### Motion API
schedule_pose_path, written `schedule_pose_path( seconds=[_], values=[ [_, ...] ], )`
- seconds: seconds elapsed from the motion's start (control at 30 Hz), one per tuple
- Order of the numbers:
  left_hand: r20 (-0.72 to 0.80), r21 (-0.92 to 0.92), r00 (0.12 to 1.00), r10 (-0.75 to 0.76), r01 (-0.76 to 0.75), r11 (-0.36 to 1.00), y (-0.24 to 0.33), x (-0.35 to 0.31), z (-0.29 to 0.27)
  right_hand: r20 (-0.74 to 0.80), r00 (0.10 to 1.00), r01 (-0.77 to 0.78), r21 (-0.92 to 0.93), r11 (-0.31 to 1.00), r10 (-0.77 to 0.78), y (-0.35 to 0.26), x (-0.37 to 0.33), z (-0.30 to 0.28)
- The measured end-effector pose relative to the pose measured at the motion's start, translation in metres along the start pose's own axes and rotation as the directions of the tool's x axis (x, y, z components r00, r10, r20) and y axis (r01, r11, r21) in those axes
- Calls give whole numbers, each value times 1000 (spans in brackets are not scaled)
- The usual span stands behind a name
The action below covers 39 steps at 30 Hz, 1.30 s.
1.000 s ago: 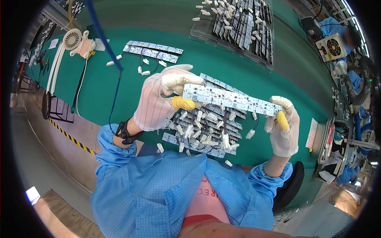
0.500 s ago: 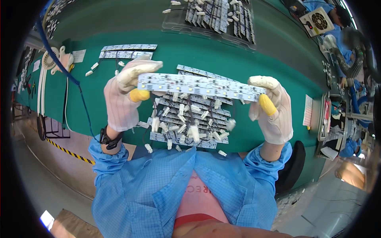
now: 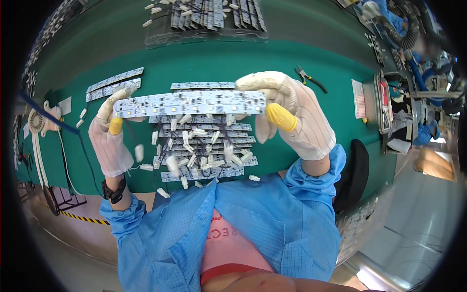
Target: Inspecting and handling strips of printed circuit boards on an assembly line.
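Note:
A long white LED circuit board [image 3: 189,103] is held up level between both hands, its small yellow LEDs facing me. My left hand [image 3: 109,131], in a pale striped glove with a yellow thumb cot, pinches its left end. The right end is gripped by my right hand [image 3: 292,112], gloved the same way. Blurred white connectors [image 3: 172,165] dangle on wires below the board. Behind and beneath it lies a stack of similar LED boards [image 3: 204,173] with many white connectors and dark wires, partly hidden by the held board.
Two boards [image 3: 114,83] rest apart at the left on the green mat [image 3: 204,61]. Pliers [image 3: 311,79] lie beyond my right hand. A clear tray [image 3: 206,38] of boards stands at the far side. A small white fan [image 3: 41,119] and blue hose [image 3: 58,114] are at left.
My view has turned toward the right, so the scene sits further left. Both hands still grip the board, and the pliers now show beyond my right hand.

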<state>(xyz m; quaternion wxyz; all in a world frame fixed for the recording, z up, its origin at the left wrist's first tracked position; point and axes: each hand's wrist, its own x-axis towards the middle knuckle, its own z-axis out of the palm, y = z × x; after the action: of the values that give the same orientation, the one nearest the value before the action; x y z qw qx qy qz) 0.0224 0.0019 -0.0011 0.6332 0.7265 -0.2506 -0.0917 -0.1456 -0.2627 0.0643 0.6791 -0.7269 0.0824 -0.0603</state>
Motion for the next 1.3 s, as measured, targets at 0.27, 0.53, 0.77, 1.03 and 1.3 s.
schedule_pose_path(
  seconds=[0.27, 0.53, 0.77, 1.03, 1.3],
  values=[
    [-5, 58, 999, -41, 41, 997, -2, 2, 2, 22, 997, 68, 22, 997, -69, 4, 0, -1],
    [5, -155, 998, 68, -66, 986, 13, -7, 4, -31, 1000, -5, -116, 993, 2, -1, 6, 0],
    [15, -33, 993, 117, -117, 993, 24, -9, 4, -100, 994, 12, -285, 958, -42, 18, 17, -3],
    [93, 165, 959, 269, -281, 945, 24, -4, -1, -131, 989, -94, -191, 977, 69, 19, 24, 3],
    [6, -180, 1000, 30, -29, 983, 18, -4, 0, -90, 996, -32, -178, 984, 16, 8, 15, 14]
  ],
)
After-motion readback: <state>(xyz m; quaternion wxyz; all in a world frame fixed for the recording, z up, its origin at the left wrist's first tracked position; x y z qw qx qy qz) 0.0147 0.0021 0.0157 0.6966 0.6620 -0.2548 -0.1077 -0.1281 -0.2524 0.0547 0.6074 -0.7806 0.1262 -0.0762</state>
